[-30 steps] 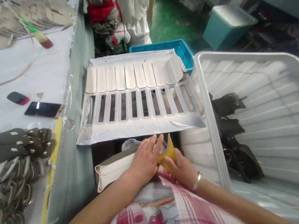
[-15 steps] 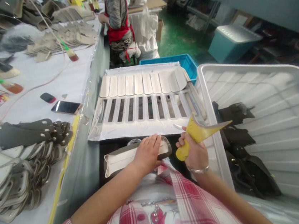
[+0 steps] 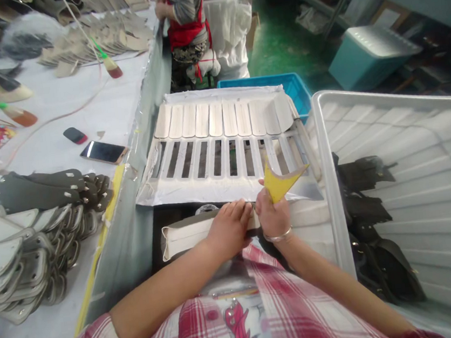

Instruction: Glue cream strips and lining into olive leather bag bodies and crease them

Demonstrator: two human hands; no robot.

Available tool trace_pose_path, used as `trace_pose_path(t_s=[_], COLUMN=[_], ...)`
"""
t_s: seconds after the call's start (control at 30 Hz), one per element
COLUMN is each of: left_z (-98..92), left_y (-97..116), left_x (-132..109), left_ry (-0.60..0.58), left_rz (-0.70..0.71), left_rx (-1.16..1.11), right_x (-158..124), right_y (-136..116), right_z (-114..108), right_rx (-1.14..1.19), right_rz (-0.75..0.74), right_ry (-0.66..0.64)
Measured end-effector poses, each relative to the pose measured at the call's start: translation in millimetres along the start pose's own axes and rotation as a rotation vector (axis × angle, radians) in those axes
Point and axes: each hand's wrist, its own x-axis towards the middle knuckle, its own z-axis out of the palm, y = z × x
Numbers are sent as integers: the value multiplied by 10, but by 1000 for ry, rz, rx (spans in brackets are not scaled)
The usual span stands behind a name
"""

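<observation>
Hands: left hand [image 3: 229,228] flat on pale strap [image 3: 187,232], right hand [image 3: 272,215] w/ yellow scraper [image 3: 278,183].

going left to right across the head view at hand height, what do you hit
stack of pale shoe pieces → yellow table edge strip → cream strap piece → left hand → right hand holding the yellow scraper → white bin with dark pieces

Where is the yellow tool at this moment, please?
In the head view, the yellow tool is just right of centre, held in the right hand, over the near edge of the white slotted rack.
</observation>
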Motion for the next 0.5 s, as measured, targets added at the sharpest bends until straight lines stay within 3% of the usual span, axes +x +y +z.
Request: trace_pose_path(t_s=[0.1, 0.23, 0.5], left_z=[11, 26, 23], left_y=[-3, 0, 9], left_x=[-16, -38, -19], left_ry=[8, 25, -2], left_rz=[-2, -11, 10], left_rx=[-22, -20, -8], right_x=[155, 292, 211], right_y=[-44, -73, 15], right_z=[-47, -76, 71], right_rx=[333, 567, 74], right_rz=[202, 236, 7], right_ry=[-22, 44, 56])
